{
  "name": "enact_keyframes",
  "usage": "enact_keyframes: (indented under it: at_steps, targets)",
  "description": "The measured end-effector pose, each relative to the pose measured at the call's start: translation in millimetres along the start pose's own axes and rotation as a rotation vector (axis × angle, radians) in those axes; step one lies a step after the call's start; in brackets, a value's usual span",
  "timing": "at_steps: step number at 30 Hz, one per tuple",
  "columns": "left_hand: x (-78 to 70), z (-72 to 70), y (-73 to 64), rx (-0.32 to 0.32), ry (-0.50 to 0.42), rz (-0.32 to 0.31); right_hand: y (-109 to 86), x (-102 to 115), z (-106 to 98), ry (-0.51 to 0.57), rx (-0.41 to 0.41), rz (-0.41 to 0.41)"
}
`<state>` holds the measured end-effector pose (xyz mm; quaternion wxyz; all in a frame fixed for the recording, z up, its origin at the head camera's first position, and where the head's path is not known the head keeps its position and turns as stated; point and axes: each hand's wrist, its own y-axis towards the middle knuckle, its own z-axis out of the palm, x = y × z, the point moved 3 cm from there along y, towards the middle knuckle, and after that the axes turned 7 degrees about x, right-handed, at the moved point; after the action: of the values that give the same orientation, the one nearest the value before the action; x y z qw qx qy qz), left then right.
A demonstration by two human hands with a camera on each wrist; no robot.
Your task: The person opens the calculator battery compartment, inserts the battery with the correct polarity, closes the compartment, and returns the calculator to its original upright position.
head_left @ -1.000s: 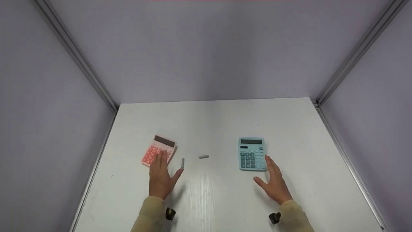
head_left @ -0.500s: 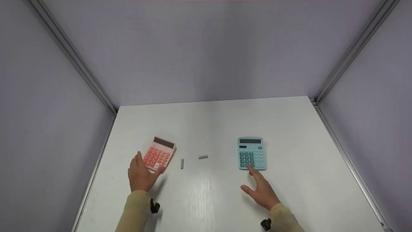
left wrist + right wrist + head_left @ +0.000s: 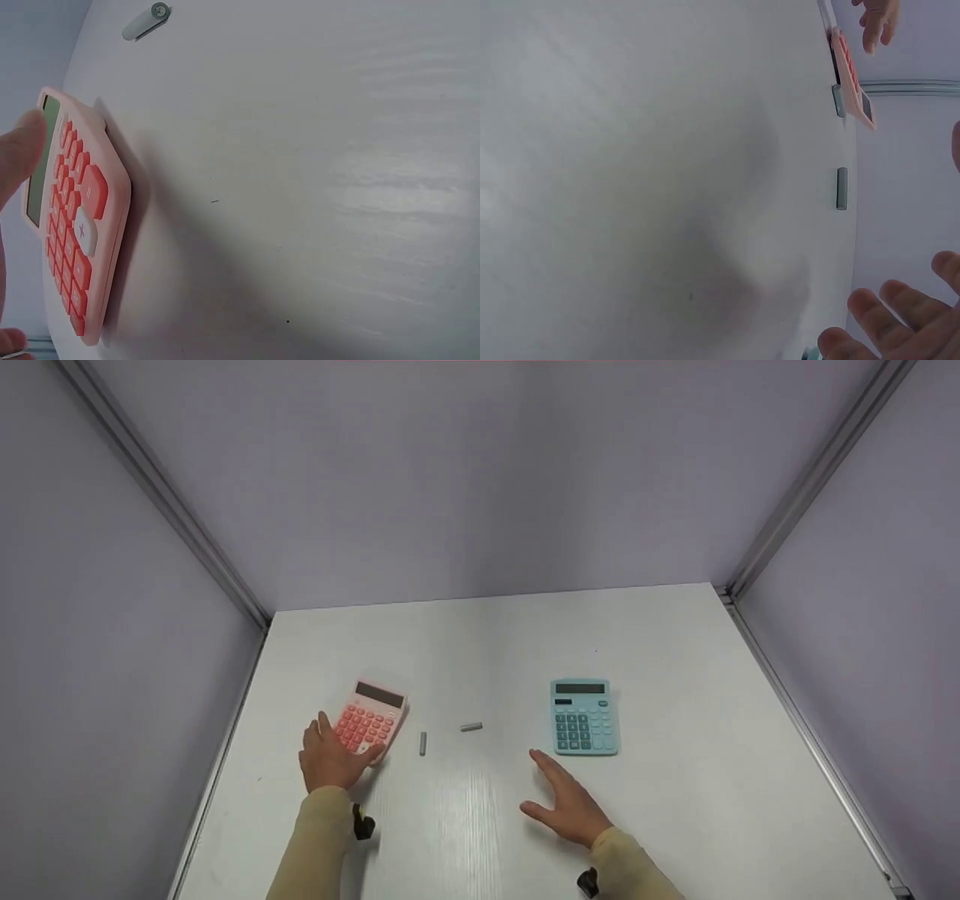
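Note:
The pink calculator (image 3: 370,718) lies slanted on the left side of the white table, dark display away from me. My left hand (image 3: 330,757) hovers over its near left corner, thumb and fingers spread around it without gripping. In the left wrist view, the thumb (image 3: 21,154) passes in front of the calculator's display. A blue calculator (image 3: 584,716) lies on the right. Below and left of it, my right hand (image 3: 568,804) is held above the table, fingers extended and holding nothing. Between the calculators lie two small grey battery-like cylinders, one upright in view (image 3: 423,743), one crosswise (image 3: 471,727).
The white table (image 3: 480,660) is bounded by a grey back panel (image 3: 480,495) and side panels with metal rails (image 3: 806,750). Dark wrist cameras (image 3: 363,823) sit at both sleeves.
My left hand has moved left off the pink calculator's keys to its near left corner. My right hand has moved left, away from the blue calculator. Calculators and cylinders stay in place.

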<state>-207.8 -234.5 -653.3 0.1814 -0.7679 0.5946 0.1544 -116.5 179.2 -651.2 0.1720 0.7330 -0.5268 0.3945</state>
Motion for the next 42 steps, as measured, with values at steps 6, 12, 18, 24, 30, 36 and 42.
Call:
enact_keyframes:
  at_steps: [6,12,18,24,30,36,42]
  targets:
    - [10.3,3.2,3.5,0.089,0.041,-0.044,2.2,-0.7,2.8,-0.007,-0.003,-0.014]
    - [15.2,7.8,6.4,0.192,0.032,-0.057,10.8,1.4,9.3,-0.022,-0.008,-0.003]
    - [8.9,12.5,6.5,0.226,0.045,-0.023,26.5,13.8,14.8,-0.041,0.01,-0.028]
    - [-8.3,13.0,-6.0,0.217,-0.018,-0.013,35.8,22.2,20.5,-0.066,0.048,-0.02]
    - [-15.4,11.4,-9.1,0.19,-0.049,-0.016,41.2,27.3,26.0,-0.066,0.077,-0.042]
    - [-8.8,13.3,-4.3,0.187,-0.015,-0.004,41.4,30.3,26.2,-0.084,0.071,-0.072]
    - [-8.0,16.5,-1.5,0.156,-0.04,0.003,42.2,30.8,26.9,-0.086,0.077,-0.056]
